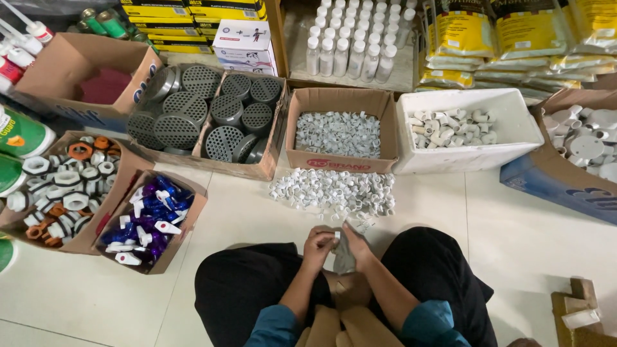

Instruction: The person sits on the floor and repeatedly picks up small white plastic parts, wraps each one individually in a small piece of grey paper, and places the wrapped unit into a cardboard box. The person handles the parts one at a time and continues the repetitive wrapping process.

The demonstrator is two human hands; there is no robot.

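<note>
Keep your left hand (318, 244) pinching the small white fitting and your right hand (355, 247) holding the clear bag (344, 256) open, low centre of frame, just below the pile of fittings (334, 190) on the floor (514, 225).

floor tiles (514, 244): glossy, smooth | boxes (340, 103): matt cardboard | fittings (334, 186): white plastic

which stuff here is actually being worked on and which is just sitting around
In use: left hand, right hand, small bag, pile of white fittings.

Lying about: drain covers, blue taps, elbow fittings, bottles.
</note>
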